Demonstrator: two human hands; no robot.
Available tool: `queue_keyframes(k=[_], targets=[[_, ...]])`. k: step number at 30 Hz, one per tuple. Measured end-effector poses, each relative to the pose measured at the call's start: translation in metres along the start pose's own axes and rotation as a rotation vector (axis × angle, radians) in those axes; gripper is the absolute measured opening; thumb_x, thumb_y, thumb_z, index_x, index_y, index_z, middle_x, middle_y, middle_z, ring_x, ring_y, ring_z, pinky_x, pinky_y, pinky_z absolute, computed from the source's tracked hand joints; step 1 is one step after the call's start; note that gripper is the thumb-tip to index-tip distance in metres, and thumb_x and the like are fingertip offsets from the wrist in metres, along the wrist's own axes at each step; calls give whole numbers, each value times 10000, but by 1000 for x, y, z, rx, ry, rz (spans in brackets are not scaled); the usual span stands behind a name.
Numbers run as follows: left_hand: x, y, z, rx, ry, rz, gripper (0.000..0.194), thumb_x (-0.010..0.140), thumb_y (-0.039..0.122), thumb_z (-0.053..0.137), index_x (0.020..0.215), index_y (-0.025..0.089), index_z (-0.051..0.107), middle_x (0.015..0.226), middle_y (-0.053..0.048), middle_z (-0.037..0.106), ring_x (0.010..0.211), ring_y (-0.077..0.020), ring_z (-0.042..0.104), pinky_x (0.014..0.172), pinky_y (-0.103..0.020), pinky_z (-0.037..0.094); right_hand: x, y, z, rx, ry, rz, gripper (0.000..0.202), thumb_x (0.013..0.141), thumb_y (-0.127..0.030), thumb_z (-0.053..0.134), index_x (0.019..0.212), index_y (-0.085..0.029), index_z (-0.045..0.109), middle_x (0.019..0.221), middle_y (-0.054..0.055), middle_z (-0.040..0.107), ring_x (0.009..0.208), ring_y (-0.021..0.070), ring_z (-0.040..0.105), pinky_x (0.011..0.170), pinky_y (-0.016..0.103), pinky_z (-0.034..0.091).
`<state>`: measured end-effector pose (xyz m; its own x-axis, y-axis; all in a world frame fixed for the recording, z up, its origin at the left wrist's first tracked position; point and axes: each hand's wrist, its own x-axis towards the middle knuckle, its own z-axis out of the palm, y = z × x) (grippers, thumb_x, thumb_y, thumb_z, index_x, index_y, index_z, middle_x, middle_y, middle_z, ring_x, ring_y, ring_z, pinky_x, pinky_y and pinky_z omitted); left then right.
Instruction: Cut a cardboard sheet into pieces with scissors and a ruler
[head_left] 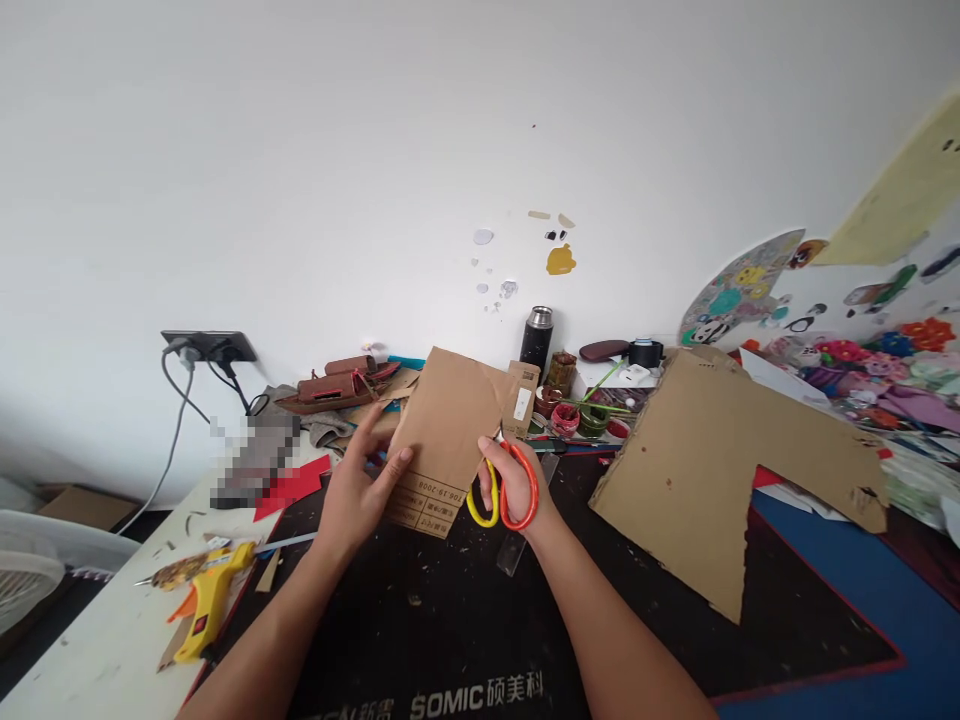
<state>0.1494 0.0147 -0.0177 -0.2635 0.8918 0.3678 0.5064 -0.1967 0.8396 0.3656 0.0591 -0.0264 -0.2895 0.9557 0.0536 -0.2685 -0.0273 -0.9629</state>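
My left hand [361,490] grips a brown piece of cardboard [454,415] by its left edge, thumb on the front face. Printed lines and characters run along the lower part of the cardboard. My right hand [521,485] holds a pair of scissors [517,505] with one red and one yellow handle loop. The scissors sit at the right edge of the cardboard, and their blades are mostly hidden by it. Both hands are raised above a black desk mat [420,620].
A large cut cardboard sheet [690,460] lies at the right. On the left are a yellow glue gun [206,600] and red paper [296,487]. Behind stand a black thermos [537,340], paint jars [566,418] and a model boat [337,385]. A clear ruler [512,553] lies beneath my right hand.
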Motion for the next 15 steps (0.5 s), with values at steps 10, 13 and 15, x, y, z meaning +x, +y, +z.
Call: queue_keyframes(k=[10,13,15], targets=[[5,6,-3,-721,-161,-612,476,693,501,941,972,178,730,785,-83,814,590,-242,741,546,-325,605,3,5,2,40,-10,61,573,843,-769,706,861,-200,638,506,-29,602,364,159,567,372,241,394],[9,4,-6,-811,-4,-615,405,677,395,943,947,181,730,751,-70,806,564,-246,745,515,-323,610,2,6,3,-15,-86,71,702,853,-851,640,1065,-183,679,548,-11,645,457,204,649,462,271,477],[9,5,-7,-821,21,-628,358,690,360,927,921,174,728,731,-75,801,557,-255,750,509,-333,619,1,8,4,-56,-133,66,755,827,-891,629,1094,-187,683,592,2,672,491,209,658,506,287,506]])
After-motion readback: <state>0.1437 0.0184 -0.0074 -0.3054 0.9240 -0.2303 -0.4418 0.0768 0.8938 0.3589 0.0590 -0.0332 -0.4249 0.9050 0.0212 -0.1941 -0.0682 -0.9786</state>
